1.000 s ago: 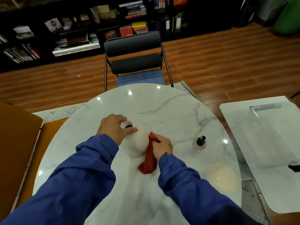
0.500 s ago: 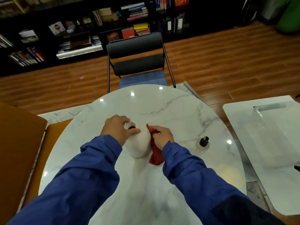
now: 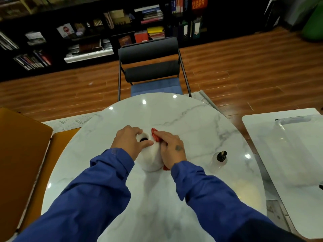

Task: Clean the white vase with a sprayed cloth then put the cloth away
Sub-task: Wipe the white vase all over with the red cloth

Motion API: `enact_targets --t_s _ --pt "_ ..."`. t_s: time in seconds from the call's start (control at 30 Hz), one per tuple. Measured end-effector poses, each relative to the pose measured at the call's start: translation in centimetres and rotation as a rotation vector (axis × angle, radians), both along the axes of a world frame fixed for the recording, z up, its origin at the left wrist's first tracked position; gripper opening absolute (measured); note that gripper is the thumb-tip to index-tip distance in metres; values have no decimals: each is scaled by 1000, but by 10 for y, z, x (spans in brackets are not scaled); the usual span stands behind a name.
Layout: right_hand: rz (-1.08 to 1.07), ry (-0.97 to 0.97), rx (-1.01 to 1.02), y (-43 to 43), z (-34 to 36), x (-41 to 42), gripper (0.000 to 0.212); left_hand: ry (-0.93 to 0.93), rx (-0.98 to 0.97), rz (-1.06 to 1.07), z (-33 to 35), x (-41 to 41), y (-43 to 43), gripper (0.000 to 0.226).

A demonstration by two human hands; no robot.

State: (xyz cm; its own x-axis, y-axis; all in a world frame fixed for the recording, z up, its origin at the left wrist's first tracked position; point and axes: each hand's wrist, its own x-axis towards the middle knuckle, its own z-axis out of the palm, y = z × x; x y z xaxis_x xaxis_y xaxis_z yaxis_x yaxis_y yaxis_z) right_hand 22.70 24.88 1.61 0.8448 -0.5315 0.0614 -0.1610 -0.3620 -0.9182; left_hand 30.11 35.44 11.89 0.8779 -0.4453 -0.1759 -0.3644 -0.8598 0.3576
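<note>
Head view, looking down on the round marble tabletop (image 3: 192, 119), and the white vase (image 3: 151, 159) stands upright near its middle, dark mouth facing up. The left hand (image 3: 129, 142) is on top of it, fingers (image 3: 138, 131) curled over the far rim and thumb lying across the near edge of the mouth, clamped on the neck. On the vase's 3 o'clock side the right hand (image 3: 172, 151) lies flat, fingers together and fairly straight, pressing the red cloth (image 3: 155, 135) against the vase's shoulder. A fold of cloth peeks out past the fingertips at 12 o'clock, and another scrap shows under the wrist at the vase's base. Whether the right thumb hooks into the cloth, I cannot tell. Both arms are in blue sleeves (image 3: 97, 189).

Out at 3 o'clock from the vase, apart from it, a clear spray bottle (image 3: 220, 157) with a black cap stands on the tabletop. At 12 o'clock a dark chair (image 3: 150, 67) with a blue seat is tucked to the edge, a bookshelf (image 3: 87, 32) behind it. Further at 3 o'clock, a second white table (image 3: 258, 130) carries a clear container (image 3: 297, 137). At 9 o'clock, an orange seat (image 3: 21, 145).
</note>
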Motion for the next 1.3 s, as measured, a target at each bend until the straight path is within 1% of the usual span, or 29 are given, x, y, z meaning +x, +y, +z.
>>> enact_targets --t_s 0.03,0.07,0.1,0.13,0.2,0.27,0.3,0.37,0.4,0.47,0.53,0.6,0.67,0.73,0.77,0.83,0.97,1.07,1.2,1.3 --pt "9 5 -41 3 1 -2 42 1 6 0 0 0 0 59" --pt "4 -18 -126 9 0 -8 43 3 7 1 1 -1 -1 59" --pt "-6 -56 -208 18 -6 -19 46 5 5 3 1 -1 -1 58" --pt "-13 -98 -243 27 -13 -32 51 4 5 0 0 0 -1 58" --pt "28 -160 -221 43 -25 -54 60 4 19 -4 0 1 0 58" --pt "55 -183 -207 46 -31 -67 67 0 38 -2 -1 0 -1 59" --pt "38 -185 -230 44 -31 -71 66 -7 48 -2 -1 -2 -1 59" --pt "-70 -196 -255 35 -31 -77 53 -39 73 0 -1 -9 -1 56" --pt "-147 -190 -215 30 -30 -78 46 -59 89 3 -1 -13 -2 53" --pt "-266 -162 -63 22 -29 -81 40 -107 138 10 -2 -19 -4 48" --pt "-301 -148 29 21 -27 -85 37 -142 211 49 -1 -20 -5 52" --pt "-322 -161 44 19 -26 -90 36 -149 291 62 7 -15 -5 62" --pt "-341 -161 60 16 -26 -94 36 -103 292 -23 15 -7 -1 66" --pt "-352 -150 84 13 -26 -95 33 10 207 -181 20 -1 4 64" --pt "-359 -142 95 12 -26 -95 31 42 200 -260 21 0 7 62" --pt "-366 -130 118 11 -27 -93 28 44 230 -327 21 3 10 62" --pt "-353 -60 133 8 -29 -86 29 0 271 -303 18 0 5 59" --pt "-329 6 170 7 -26 -80 28 -22 270 -248 15 -5 -2 55" --pt "-289 147 243 2 -21 -73 27 6 166 -198 12 -2 4 63" --pt "-167 242 247 11 -25 -67 31 8 147 -214 10 3 8 60"
